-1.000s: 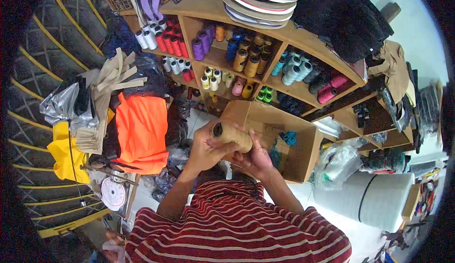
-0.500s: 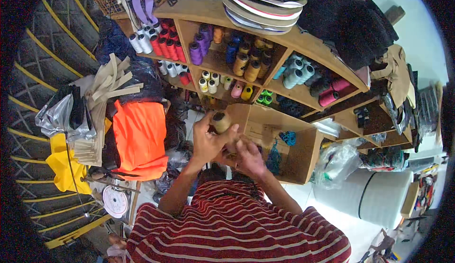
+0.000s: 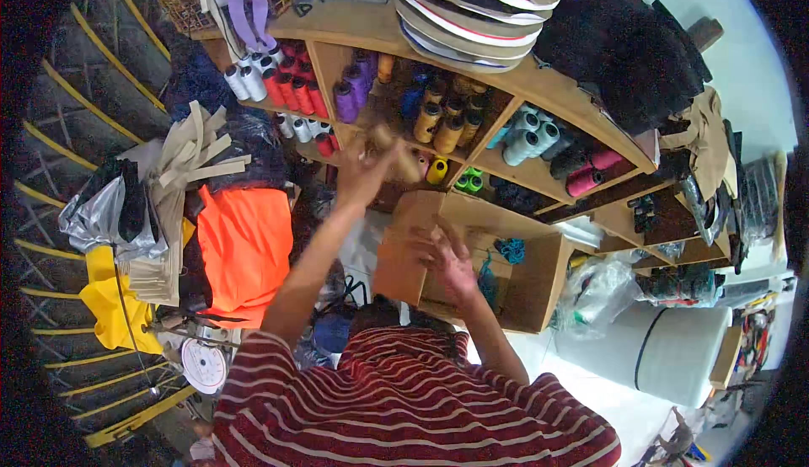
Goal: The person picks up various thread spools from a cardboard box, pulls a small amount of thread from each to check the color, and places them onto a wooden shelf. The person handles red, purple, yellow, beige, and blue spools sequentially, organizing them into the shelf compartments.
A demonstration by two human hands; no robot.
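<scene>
My left hand (image 3: 364, 170) is raised in front of the thread shelf (image 3: 497, 122), its fingers closed round a tan thread spool (image 3: 408, 166). Motion smears both the hand and the spool. Lower down and to the right, my right hand (image 3: 452, 263) hovers over an open cardboard box (image 3: 531, 298). Its fingers are spread and somewhat blurred, and nothing shows in them. Tan and brown spools (image 3: 438, 122) stand in the compartment just beyond my left hand. Purple spools (image 3: 352, 88) stand to their left, and a yellow spool (image 3: 437, 170) sits below.
Teal cord (image 3: 509, 250) lies in the box. Red spools (image 3: 295, 88) and light-blue spools (image 3: 531, 134) fill other compartments. Large tape rolls (image 3: 472, 21) are stacked on top. Orange fabric (image 3: 246, 252) lies left; a wrapped white roll (image 3: 674, 353) lies right.
My left hand has moved up and away toward the shelf with the spool. My right hand has parted from it, moved slightly right, and its fingers have spread.
</scene>
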